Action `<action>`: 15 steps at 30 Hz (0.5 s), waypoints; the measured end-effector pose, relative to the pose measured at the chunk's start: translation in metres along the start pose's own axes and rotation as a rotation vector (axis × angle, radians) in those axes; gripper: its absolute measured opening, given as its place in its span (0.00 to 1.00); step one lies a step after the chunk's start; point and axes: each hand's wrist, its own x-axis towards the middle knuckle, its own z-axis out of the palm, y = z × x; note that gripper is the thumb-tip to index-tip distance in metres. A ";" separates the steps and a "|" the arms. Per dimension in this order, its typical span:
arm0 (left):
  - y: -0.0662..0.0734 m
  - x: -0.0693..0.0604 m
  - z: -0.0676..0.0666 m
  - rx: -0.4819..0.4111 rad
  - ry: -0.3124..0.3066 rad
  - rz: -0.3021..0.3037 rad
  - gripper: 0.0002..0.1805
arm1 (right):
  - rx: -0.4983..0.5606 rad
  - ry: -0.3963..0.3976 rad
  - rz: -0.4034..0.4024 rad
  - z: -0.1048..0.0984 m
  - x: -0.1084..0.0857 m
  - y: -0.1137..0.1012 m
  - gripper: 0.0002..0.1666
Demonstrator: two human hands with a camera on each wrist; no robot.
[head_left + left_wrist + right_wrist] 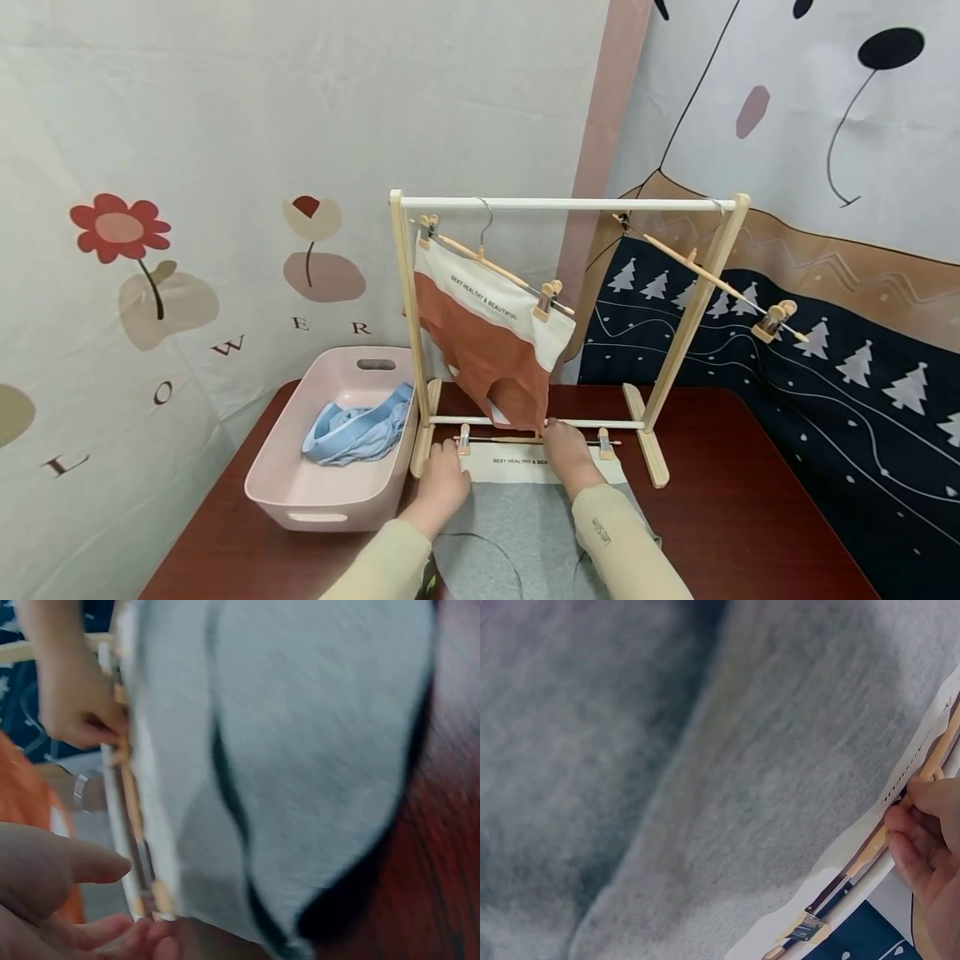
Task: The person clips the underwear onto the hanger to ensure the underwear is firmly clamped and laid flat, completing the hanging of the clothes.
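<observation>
Grey underwear [510, 512] with a white waistband lies clipped to a wooden clip hanger [870, 851] at the front of the rack. My right hand [567, 454] pinches the middle of that hanger between thumb and fingers, as the right wrist view shows. Beside the left clip [464, 439] is my left hand [444, 483]. In the left wrist view its thumb and fingers stand apart, with the fingertips close to the clip; whether they touch it I cannot tell. The right clip [604, 444] grips the other end of the waistband.
A wooden rack [525, 203] with a white bar stands on the dark red table [720, 500]. Orange-brown underwear [480, 333] hangs from it on a clip hanger. A bare clip hanger [705, 271] hangs at right. The pink basket [277, 475] at left holds blue underwear [360, 429].
</observation>
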 end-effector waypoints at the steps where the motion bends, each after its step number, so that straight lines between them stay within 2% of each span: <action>1: -0.002 0.000 0.002 0.014 -0.020 -0.021 0.21 | 0.001 -0.003 0.003 0.000 0.000 0.000 0.05; 5: -0.006 0.004 0.005 0.017 -0.048 -0.065 0.18 | -0.003 -0.012 0.013 0.001 0.000 0.001 0.05; 10: -0.009 0.011 0.011 0.034 -0.024 -0.090 0.09 | -0.008 -0.012 0.025 0.003 0.001 0.000 0.05; 15: -0.009 0.015 0.015 0.033 -0.022 -0.108 0.06 | 0.066 -0.013 0.069 -0.004 -0.001 -0.005 0.05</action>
